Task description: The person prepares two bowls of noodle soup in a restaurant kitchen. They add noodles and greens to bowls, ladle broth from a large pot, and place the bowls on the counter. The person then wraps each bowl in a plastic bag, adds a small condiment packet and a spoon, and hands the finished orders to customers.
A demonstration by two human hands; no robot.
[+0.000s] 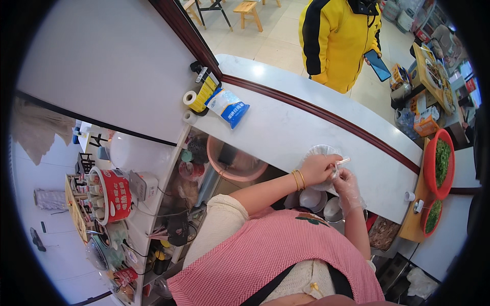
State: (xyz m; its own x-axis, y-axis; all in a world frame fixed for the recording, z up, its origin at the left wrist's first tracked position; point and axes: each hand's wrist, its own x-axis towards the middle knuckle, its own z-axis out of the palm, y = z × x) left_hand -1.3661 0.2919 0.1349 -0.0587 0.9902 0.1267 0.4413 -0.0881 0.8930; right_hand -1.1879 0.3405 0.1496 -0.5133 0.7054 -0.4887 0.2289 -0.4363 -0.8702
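My left hand (318,167), bare and with gold bracelets at the wrist, pinches the gathered top of a clear plastic bag (335,173). Wearing a thin clear plastic glove, my right hand (347,187) grips the same gathered plastic from the other side. A small pale strip with a reddish mark (344,161) sticks out by my left fingertips; what it is I cannot tell. Under both hands a round, pale bowl (320,148) with clear plastic about it rests on the white counter (283,134). My hands hide most of the bowl and its contents.
A blue-and-white packet (228,107) and a label roll (190,98) lie at the counter's left end. Red baskets of chopped greens (443,162) stand at right. Below are a pink basin (237,162) and metal pots (334,211). Across the counter stands a person in yellow (337,42), holding a phone.
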